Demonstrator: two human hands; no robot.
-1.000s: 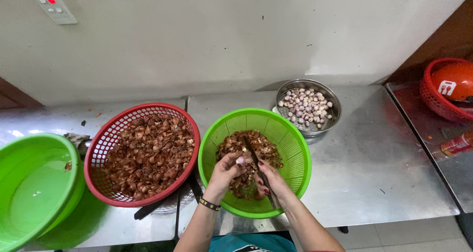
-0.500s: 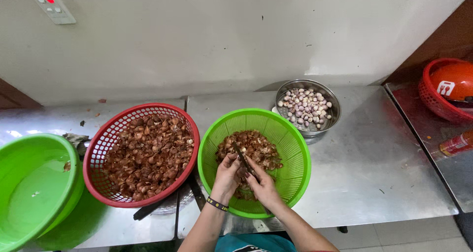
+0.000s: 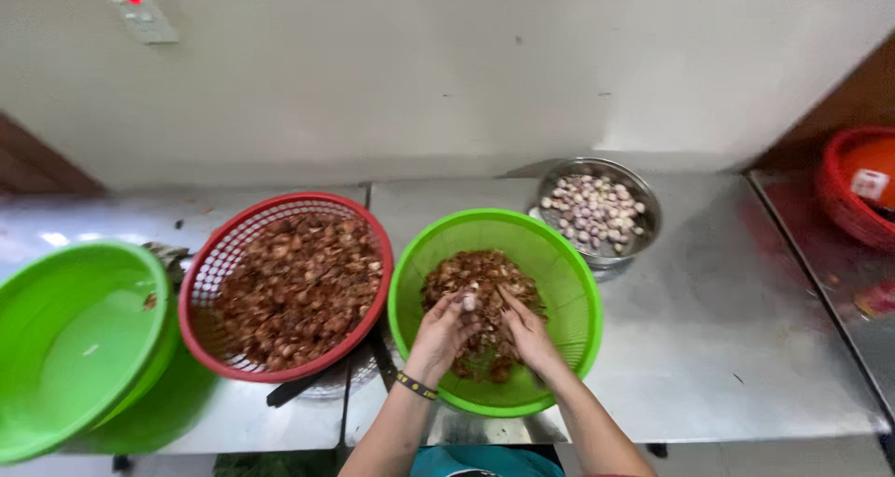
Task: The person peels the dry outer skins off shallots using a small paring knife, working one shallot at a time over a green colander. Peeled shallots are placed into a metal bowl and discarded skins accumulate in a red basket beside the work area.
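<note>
1. Both hands are down in the green colander (image 3: 569, 281), right over the pile of brown peels (image 3: 475, 281). The left hand (image 3: 443, 332) is curled, fingers pinching a small pale bulb (image 3: 469, 302) at the tips.
2. The right hand (image 3: 527, 332) sits just beside it, fingers bent in toward the same bulb. There's a thin dark thing near the fingers, too blurry to tell what.
3. A dark band (image 3: 415, 385) sits on the left wrist.
4. The green colander sits at the near edge of the steel table (image 3: 727, 328).
5. Just left of it, touching rims, is a red basket (image 3: 214, 272) full of brown unpeeled bulbs (image 3: 298, 290).
6. Further left is a big green basin (image 3: 75, 346), tilted.
7. Far right of the colander is a steel bowl (image 3: 643, 207) of pale peeled bulbs (image 3: 592, 211).
8. Another red basket (image 3: 853, 197) sits at the far right edge.
</note>
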